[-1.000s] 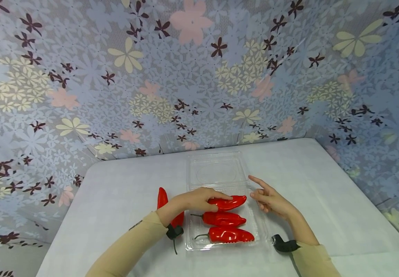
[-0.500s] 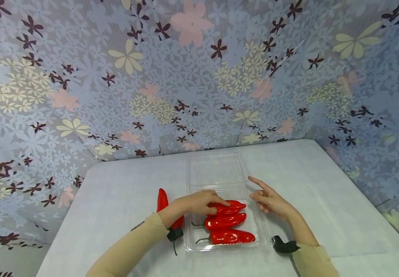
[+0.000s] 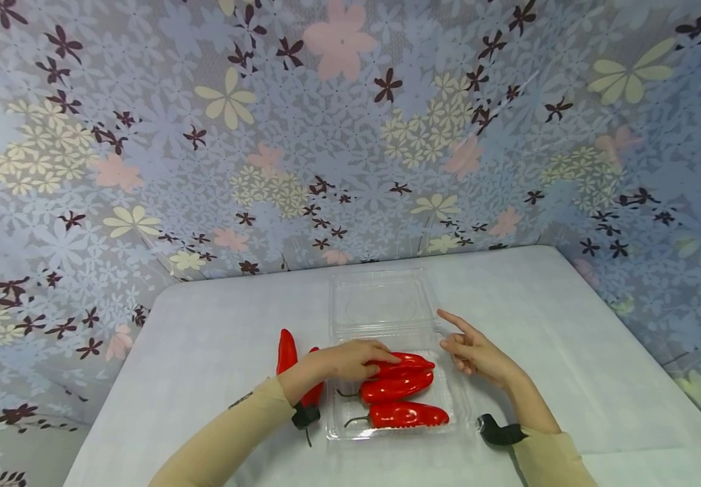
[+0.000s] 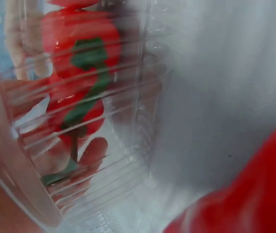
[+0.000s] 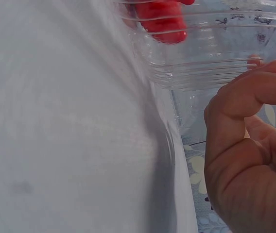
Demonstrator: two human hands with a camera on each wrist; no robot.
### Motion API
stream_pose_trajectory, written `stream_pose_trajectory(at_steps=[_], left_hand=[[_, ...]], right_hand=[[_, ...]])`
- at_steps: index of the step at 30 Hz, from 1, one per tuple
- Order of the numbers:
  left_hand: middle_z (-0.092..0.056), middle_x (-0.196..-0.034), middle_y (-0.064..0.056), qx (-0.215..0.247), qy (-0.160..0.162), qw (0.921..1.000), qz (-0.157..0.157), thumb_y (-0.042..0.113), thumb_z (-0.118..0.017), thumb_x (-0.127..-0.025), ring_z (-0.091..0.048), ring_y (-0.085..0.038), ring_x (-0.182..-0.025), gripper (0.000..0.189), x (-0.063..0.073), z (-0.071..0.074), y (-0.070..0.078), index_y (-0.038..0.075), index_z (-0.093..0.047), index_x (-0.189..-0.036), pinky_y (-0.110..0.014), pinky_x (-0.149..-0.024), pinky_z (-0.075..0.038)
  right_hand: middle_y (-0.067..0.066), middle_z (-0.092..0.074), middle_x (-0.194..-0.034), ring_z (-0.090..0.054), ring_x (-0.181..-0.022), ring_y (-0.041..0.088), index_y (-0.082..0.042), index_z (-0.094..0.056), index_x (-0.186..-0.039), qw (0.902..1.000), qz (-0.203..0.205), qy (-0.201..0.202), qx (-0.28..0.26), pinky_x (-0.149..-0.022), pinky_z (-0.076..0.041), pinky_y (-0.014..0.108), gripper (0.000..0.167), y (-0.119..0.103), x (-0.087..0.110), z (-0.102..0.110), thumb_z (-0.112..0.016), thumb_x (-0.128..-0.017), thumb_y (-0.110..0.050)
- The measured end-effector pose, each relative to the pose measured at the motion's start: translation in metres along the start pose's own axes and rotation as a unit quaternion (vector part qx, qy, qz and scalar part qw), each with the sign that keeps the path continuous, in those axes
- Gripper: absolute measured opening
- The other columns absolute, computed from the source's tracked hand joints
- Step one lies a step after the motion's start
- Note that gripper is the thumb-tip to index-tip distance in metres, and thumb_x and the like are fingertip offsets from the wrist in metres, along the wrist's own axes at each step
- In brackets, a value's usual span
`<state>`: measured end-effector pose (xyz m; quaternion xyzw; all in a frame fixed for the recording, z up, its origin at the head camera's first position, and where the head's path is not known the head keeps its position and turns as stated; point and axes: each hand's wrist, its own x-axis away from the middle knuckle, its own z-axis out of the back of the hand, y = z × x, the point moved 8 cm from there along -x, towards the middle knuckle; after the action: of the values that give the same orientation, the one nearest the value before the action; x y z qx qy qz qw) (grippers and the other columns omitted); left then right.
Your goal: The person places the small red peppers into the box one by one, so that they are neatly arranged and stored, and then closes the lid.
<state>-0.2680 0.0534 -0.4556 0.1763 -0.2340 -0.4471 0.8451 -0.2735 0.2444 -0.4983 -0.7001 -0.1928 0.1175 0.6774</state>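
Inside the base of a clear plastic clamshell box (image 3: 456, 396), three red peppers lie crosswise. My left hand (image 3: 351, 360) is over the far pepper (image 3: 416, 363), fingers on top and thumb on its near side. That pepper lies against the middle pepper (image 3: 395, 387); the near pepper (image 3: 407, 414) is a little apart. Through the ribbed wall in the left wrist view, green stems and a fingertip (image 4: 94, 150) show. Just beyond the box's right side, my right hand (image 3: 478, 353) holds nothing, its index finger extended along the edge and the others bent.
Left of the box, two more red peppers lie on the white-covered table, one (image 3: 286, 348) farther left and another (image 3: 313, 393) partly behind the left wrist. The box's clear lid (image 3: 380, 301) lies folded back on the far side. A flower-patterned backdrop (image 3: 350, 135) rises behind the table.
My left hand has drawn the far pepper toward me, up against the middle one. The middle and near peppers have shifted slightly. My right hand has stayed in place.
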Motion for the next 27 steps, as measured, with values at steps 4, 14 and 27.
stream_pose_trajectory(at_steps=[4,14,27], left_hand=[[-0.047,-0.139,-0.003,0.008,0.002,0.9998,0.017,0.014,-0.053,-0.096,-0.043,-0.017,-0.126,0.042,0.003,-0.002,-0.003,0.019,-0.052,-0.137,-0.031,-0.100,-0.037],[-0.046,-0.139,-0.005,0.056,0.072,0.9957,-0.019,0.016,-0.051,-0.097,-0.039,-0.019,-0.130,0.041,0.026,0.020,0.004,0.016,-0.050,-0.138,-0.037,-0.104,-0.033],[-0.042,-0.141,-0.017,0.241,0.413,0.8745,0.083,0.014,-0.055,-0.096,-0.044,-0.034,-0.125,0.050,0.154,0.094,-0.069,0.009,-0.039,-0.144,-0.047,-0.097,-0.040]], right_hand=[[0.000,-0.045,-0.069,-0.044,-0.046,0.006,-0.009,-0.009,-0.152,1.0000,0.001,-0.001,0.002,-0.043,-0.037,0.016,0.070,0.001,-0.001,0.000,-0.052,-0.097,-0.012],[0.000,-0.045,-0.068,-0.044,-0.046,0.006,-0.009,-0.009,-0.152,1.0000,-0.002,-0.001,0.001,-0.043,-0.037,0.017,0.070,0.003,-0.001,-0.002,-0.052,-0.097,-0.012],[0.000,-0.044,-0.069,-0.043,-0.047,0.007,-0.010,-0.009,-0.152,1.0000,-0.001,0.004,0.008,-0.044,-0.037,0.017,0.071,0.002,-0.003,0.001,-0.054,-0.097,-0.013]])
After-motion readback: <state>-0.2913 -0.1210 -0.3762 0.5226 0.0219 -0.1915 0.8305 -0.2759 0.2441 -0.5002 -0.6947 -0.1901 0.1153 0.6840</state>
